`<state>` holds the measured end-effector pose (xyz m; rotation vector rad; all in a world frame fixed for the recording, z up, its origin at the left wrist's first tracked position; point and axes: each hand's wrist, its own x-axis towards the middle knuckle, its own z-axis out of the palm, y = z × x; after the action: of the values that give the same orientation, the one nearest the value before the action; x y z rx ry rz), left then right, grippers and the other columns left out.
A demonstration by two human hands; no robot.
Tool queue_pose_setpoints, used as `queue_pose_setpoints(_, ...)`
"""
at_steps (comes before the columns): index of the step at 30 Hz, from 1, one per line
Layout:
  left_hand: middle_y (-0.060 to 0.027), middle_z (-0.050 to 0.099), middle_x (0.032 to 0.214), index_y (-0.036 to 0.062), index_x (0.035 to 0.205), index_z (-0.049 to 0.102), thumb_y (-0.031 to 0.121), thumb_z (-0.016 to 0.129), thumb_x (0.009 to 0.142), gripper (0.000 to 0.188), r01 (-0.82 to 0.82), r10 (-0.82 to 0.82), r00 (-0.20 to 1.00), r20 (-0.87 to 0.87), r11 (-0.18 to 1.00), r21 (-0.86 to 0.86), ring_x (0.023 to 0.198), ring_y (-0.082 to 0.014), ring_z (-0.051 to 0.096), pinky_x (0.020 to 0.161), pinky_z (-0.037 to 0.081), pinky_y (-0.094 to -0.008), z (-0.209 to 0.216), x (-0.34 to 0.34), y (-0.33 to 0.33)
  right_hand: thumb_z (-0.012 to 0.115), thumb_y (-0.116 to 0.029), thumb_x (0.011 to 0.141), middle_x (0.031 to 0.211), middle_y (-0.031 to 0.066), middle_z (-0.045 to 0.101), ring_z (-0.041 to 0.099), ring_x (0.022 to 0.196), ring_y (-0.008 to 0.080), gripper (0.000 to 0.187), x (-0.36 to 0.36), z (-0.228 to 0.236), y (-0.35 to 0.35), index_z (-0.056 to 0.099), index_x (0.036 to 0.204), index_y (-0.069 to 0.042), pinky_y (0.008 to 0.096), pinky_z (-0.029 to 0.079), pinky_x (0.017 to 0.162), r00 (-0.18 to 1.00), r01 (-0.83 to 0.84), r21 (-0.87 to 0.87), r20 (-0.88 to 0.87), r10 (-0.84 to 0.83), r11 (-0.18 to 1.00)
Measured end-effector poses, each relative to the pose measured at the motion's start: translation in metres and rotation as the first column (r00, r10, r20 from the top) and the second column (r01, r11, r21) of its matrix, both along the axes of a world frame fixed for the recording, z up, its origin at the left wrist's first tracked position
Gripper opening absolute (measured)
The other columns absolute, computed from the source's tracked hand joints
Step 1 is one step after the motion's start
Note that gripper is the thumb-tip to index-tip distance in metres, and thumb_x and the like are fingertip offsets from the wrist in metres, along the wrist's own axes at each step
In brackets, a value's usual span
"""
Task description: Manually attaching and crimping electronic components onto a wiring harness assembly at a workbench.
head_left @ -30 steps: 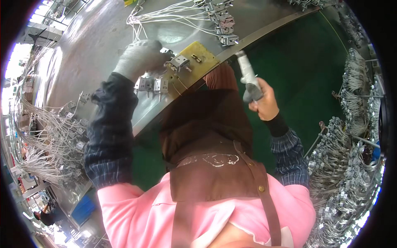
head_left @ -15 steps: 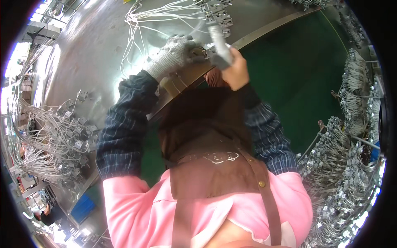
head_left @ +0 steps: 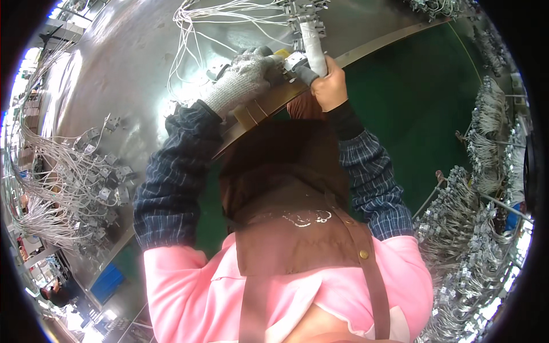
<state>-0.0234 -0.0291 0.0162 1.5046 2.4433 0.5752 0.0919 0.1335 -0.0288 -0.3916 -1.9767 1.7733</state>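
Note:
My left hand (head_left: 247, 75), in a grey knit glove with darker fingertips, is curled at the table's front edge. Its fingers close on a small silvery metal part (head_left: 294, 59), with a bit of yellow beside it; the exact grip is partly hidden. My bare right hand (head_left: 330, 86) is wrapped around the lower end of a white-wrapped, rod-shaped tool (head_left: 312, 46) with a dark grey piece at its base. This tool stands beside the metal part, and its upper end reaches a row of metal parts (head_left: 306, 11). What kind of tool it is, I cannot make out.
White wires (head_left: 229, 10) run leftward from the row of parts across the metal table (head_left: 137, 63). A heap of wired metal parts (head_left: 91, 177) lies at the left. More bundles hang on racks (head_left: 457, 228) at the right. A brown strip (head_left: 251, 114) lies along the table edge.
My right hand has shifted slightly right and up, and the white-wrapped tool, blurred before, now shows sharply. More of the metal part between the hands is visible. My left hand has barely moved.

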Motion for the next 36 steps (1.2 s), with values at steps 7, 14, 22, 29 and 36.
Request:
queue_pose_setpoints(7, -0.0153, 0.056, 0.119, 0.0121, 0.127, 0.054, 0.012, 0.065, 0.074, 0.054, -0.003, 0.005, 0.995, 0.095, 1.0, -0.016, 0.108, -0.0301, 0.055, 0.088, 0.046, -0.0411, -0.016, -0.011, -0.007, 0.061, 0.001, 0.063, 0.094, 0.0147, 0.061, 0.059, 0.086, 0.0393, 0.043, -0.006, 0.003, 0.018, 0.053, 0.104, -0.008, 0.0436, 0.049, 0.07, 0.988, -0.08, 0.684, -0.044, 0.151, 0.725)
queue_pose_setpoints(14, -0.0159, 0.054, 0.118, 0.0068, 0.129, 0.047, 0.018, 0.06, 0.083, 0.049, -0.05, 0.03, 0.972, 0.235, 0.996, 0.08, 0.104, -0.0313, 0.056, 0.085, 0.047, -0.0388, -0.003, -0.002, 0.006, 0.061, 0.001, 0.063, 0.095, 0.015, 0.059, 0.058, 0.086, 0.0407, 0.041, 0.006, 0.005, 0.012, 0.053, 0.102, -0.007, 0.0456, 0.048, 0.072, 0.987, -0.147, 0.772, 0.075, 0.14, 0.619)
queue_pose_setpoints(22, -0.0202, 0.063, 0.089, 0.0011, 0.105, 0.059, 0.008, 0.057, 0.079, 0.027, -0.061, 0.046, 0.996, 0.081, 0.979, 0.196, 0.087, -0.0356, 0.063, 0.074, 0.051, -0.0419, 0.006, 0.011, 0.014, 0.068, -0.018, 0.078, 0.082, 0.0108, 0.06, 0.062, 0.072, 0.0323, 0.032, 0.029, 0.064, 0.064, 0.063, 0.109, -0.011, 0.0405, 0.05, 0.061, 0.991, -0.075, 0.754, -0.019, 0.135, 0.652)
queue_pose_setpoints(29, -0.0196, 0.064, 0.087, 0.0009, 0.101, 0.06, 0.008, 0.058, 0.077, 0.026, -0.055, 0.034, 0.995, 0.094, 0.972, 0.23, 0.088, -0.036, 0.063, 0.075, 0.051, -0.044, 0.002, 0.009, 0.018, 0.063, -0.005, 0.07, 0.08, 0.0094, 0.053, 0.059, 0.068, 0.0269, 0.032, 0.024, 0.096, 0.076, 0.064, 0.101, -0.008, 0.0383, 0.048, 0.058, 0.986, -0.101, 0.993, 0.109, 0.128, -0.068)
queue_pose_setpoints(36, -0.0224, 0.06, 0.094, 0.0023, 0.099, 0.059, 0.041, 0.069, 0.076, 0.045, -0.166, 0.103, 0.942, 0.321, 0.971, 0.175, 0.095, -0.0388, 0.06, 0.082, 0.049, -0.0445, 0.001, 0.009, 0.021, 0.061, -0.006, 0.073, 0.079, 0.0073, 0.054, 0.06, 0.068, 0.024, 0.031, 0.017, 0.102, 0.075, 0.065, 0.103, -0.012, 0.0371, 0.047, 0.058, 0.982, -0.106, 0.985, 0.125, 0.14, -0.138)
